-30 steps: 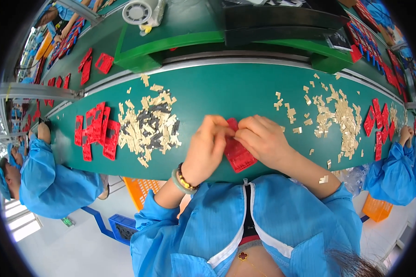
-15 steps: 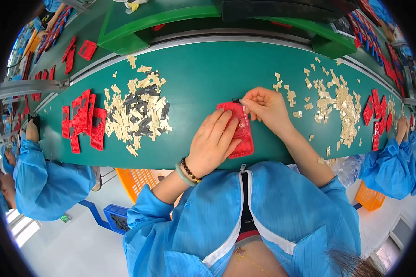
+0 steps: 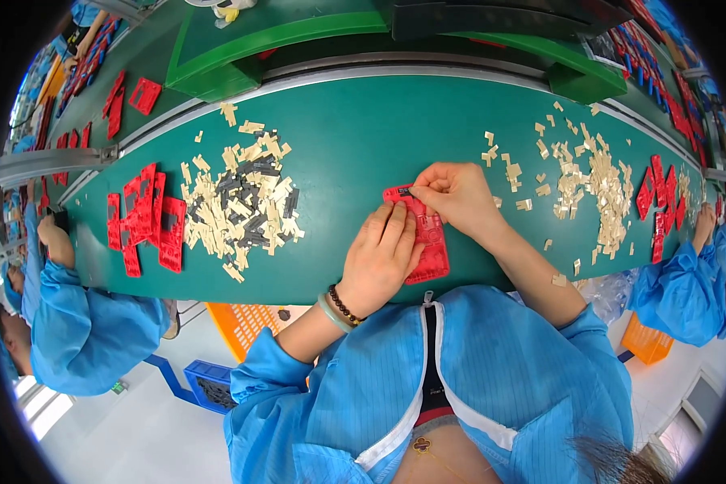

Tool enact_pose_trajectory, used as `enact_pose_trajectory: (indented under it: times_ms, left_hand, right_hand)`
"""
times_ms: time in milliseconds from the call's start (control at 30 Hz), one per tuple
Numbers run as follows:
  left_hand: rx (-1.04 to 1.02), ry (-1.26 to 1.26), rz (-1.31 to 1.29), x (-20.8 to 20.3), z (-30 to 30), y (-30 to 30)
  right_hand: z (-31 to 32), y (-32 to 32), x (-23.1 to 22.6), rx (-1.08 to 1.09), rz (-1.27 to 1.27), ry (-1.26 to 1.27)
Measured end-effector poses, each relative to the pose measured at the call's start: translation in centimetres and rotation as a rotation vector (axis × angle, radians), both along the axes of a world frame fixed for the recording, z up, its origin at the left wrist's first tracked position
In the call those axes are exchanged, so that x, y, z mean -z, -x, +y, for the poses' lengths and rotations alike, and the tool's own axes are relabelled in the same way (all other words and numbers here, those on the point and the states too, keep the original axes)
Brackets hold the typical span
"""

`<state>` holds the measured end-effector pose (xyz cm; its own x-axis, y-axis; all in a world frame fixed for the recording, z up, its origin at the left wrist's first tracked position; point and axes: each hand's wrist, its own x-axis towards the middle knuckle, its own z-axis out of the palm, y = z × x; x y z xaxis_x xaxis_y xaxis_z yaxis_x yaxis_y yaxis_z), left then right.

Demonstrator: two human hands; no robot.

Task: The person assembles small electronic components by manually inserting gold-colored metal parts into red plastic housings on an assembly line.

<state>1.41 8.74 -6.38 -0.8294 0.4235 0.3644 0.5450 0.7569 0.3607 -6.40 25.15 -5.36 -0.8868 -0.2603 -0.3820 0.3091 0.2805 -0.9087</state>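
A red plastic housing panel (image 3: 432, 242) lies on the green bench in front of me, its long side running toward me. My left hand (image 3: 383, 250) lies flat across the panel's left side with the fingers stretched out, covering part of it. At the panel's far end sits a small black strip (image 3: 404, 192). The thumb and fingertips of my right hand (image 3: 452, 198) are pinched together at the strip's right end. Those fingertips partly hide the strip and the panel's far right corner.
To the left are a pile of cream and dark grey small pieces (image 3: 238, 198) and stacked red panels (image 3: 147, 214). Scattered cream pieces (image 3: 609, 189) and more red panels (image 3: 658, 194) lie right. A green shelf (image 3: 298, 44) borders the far side. People in blue work on both sides.
The black strip, earlier at the panel's far edge by my right fingertips, now lies over the panel's far end. My right hand has come slightly nearer and left.
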Motion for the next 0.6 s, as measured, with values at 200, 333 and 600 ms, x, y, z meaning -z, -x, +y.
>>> enact_pose_trajectory:
  times_ms: [200,333,600]
  left_hand:
    - [0.011,-0.049,-0.052,0.1,-0.1,0.4]
    - [0.056,-0.031,-0.068,-0.1,-0.1,1.7]
    - [0.022,-0.025,-0.062,-1.1,-0.4,1.1]
  right_hand:
    - [0.3,-0.1,0.7,-0.077,0.090,-0.110]
    - [0.8,-1.0,0.0,-0.094,0.488,-0.349]
    - [2.5,-3.0,-0.5,-0.274,0.977,-0.658]
